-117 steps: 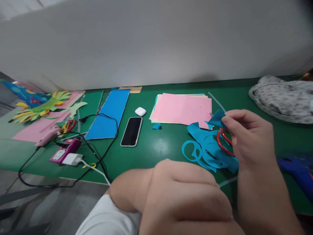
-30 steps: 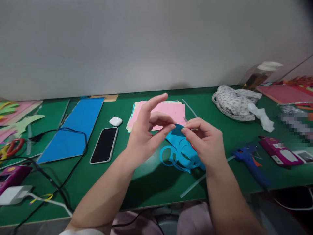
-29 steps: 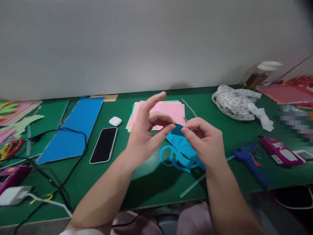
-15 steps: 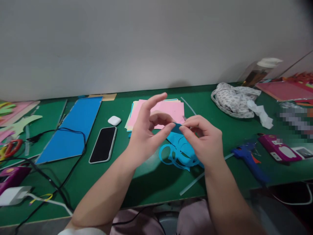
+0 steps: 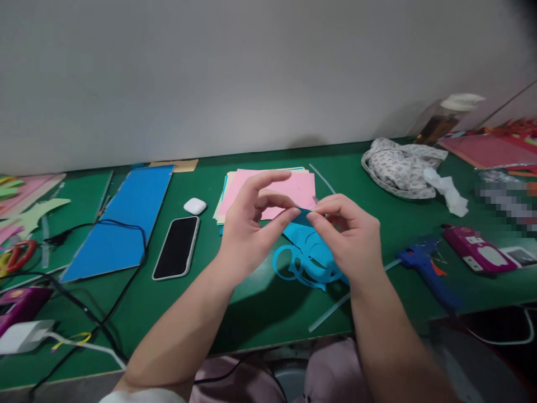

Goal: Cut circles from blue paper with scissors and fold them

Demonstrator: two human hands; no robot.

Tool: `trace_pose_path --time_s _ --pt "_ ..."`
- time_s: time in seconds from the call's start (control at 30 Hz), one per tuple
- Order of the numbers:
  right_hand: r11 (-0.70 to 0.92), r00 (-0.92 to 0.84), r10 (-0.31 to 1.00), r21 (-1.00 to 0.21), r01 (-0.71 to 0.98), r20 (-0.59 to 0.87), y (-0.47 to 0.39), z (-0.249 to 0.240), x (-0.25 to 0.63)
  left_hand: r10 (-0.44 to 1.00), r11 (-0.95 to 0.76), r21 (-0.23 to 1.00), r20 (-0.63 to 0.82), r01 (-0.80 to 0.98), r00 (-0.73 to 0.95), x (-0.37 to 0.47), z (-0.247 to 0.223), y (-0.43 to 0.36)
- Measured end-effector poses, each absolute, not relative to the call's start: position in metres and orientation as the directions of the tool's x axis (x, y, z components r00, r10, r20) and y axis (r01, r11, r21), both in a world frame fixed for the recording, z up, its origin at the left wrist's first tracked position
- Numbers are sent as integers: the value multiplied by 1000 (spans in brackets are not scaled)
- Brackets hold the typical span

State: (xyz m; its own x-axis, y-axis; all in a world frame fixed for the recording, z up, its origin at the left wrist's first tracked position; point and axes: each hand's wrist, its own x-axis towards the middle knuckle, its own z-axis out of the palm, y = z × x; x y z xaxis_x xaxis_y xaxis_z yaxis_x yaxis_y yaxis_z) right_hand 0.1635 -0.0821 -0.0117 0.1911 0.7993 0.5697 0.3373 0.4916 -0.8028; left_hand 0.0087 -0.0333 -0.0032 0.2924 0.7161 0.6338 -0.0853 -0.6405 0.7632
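Note:
Between my two hands is a small dark blue paper piece (image 5: 304,215). My left hand (image 5: 255,229) pinches its left end with thumb and a finger, the index finger curved above. At the right end, my right hand (image 5: 350,235) grips it between thumb and fingertips. Cut light blue paper (image 5: 285,262) with rings and curved strips lies on the green table just below my hands. Behind them is a stack of coloured sheets with a pink one (image 5: 300,187) on top. A metal tip (image 5: 316,199) shows by my right fingers; the rest of it is hidden.
Left of my hands are a phone (image 5: 176,248), a white case (image 5: 195,206), a blue board (image 5: 126,224), black cables and red-handled scissors (image 5: 23,256). To the right lie a blue glue gun (image 5: 430,268), a purple box (image 5: 478,251), patterned cloth (image 5: 394,168) and a bottle (image 5: 448,117).
My left index finger has curled down a little. Both hands still hold the small blue piece, and the whole view has shifted very slightly.

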Motion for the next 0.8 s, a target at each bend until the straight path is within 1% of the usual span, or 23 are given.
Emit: trace_pose_path --time_s 0.1,0.27,0.43,0.6,0.7,0.8 --pt "505 202 790 -802 319 579 -82 -13 165 704 -645 760 633 -83 323 9 -5 -33" --pt "518 198 791 -806 287 579 -82 -15 165 621 -729 677 716 -102 318 10 -8 -30" --pt "491 229 804 -830 263 548 -81 -15 165 636 -712 699 681 -65 363 10 -8 -29" --pt "488 240 804 -834 258 545 -81 -15 165 652 -714 700 680 -31 335 11 -9 -30" --pt "466 263 813 -852 241 519 -81 -15 166 657 -708 706 655 6 373 11 -9 -30" --pt "463 270 814 -856 233 514 -81 -15 166 635 -729 685 675 1 376 11 -8 -30"
